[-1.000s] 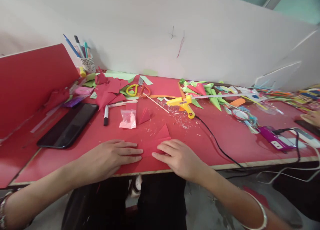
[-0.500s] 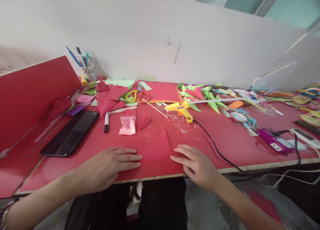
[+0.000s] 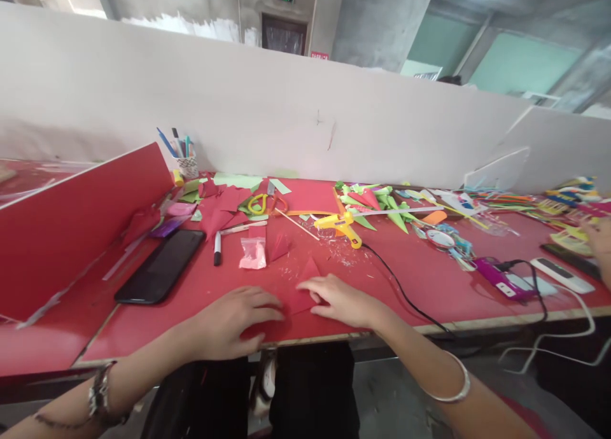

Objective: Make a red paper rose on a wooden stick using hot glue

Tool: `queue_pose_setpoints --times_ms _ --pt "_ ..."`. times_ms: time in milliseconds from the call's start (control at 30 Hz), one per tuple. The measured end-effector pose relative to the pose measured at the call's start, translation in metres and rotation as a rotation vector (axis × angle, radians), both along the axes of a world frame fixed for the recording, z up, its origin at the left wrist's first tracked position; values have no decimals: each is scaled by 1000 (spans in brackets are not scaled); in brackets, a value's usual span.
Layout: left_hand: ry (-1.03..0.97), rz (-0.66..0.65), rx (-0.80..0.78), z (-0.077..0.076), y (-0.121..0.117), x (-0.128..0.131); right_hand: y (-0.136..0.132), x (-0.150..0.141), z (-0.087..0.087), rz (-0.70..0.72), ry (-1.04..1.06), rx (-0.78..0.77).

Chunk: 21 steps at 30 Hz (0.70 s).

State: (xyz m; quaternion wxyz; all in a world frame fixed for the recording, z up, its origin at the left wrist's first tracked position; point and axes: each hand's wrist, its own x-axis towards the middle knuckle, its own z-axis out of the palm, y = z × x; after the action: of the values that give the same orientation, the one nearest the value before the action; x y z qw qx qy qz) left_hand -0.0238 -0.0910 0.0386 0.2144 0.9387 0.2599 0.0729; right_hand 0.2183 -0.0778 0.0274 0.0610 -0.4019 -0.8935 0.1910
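A piece of red paper (image 3: 296, 304) with a pointed top lies flat near the front edge of the red table (image 3: 191, 337). My left hand (image 3: 241, 321) rests at the paper's left side, fingers spread and bent a little, with no object in it. Over the right part of the paper reaches my right hand (image 3: 341, 302), index finger stretched out and touching it, the other fingers loosely bent. Behind the paper are a small folded red paper piece (image 3: 279, 248) and a clear bag of pink material (image 3: 252, 254).
A yellow glue gun (image 3: 341, 226) with a black cord lies among scraps. Left are a black phone (image 3: 162, 267), a marker (image 3: 217, 248) and a pen cup (image 3: 188, 167). Green paper cones (image 3: 396, 216) and a purple power strip (image 3: 506, 280) lie right. Another person's hand (image 3: 600, 242) shows at the right edge.
My right hand has moved left from the paper's right edge onto the paper. My left hand remains beside it. The head view has tilted up, and another person's hand has appeared at right.
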Motion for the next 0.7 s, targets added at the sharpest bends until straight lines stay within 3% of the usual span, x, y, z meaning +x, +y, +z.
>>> queue_pose_setpoints --times_ms 133,433,567,700 --pt "-54 107 -3 3 -3 3 2 2 1 -4 11 72" --pt "-127 260 126 8 2 10 -1 5 3 -2 21 31" --pt "-122 213 197 12 4 18 -1 4 10 3 63 125" --pt "31 142 278 2 10 35 2 2 11 -51 129 227"
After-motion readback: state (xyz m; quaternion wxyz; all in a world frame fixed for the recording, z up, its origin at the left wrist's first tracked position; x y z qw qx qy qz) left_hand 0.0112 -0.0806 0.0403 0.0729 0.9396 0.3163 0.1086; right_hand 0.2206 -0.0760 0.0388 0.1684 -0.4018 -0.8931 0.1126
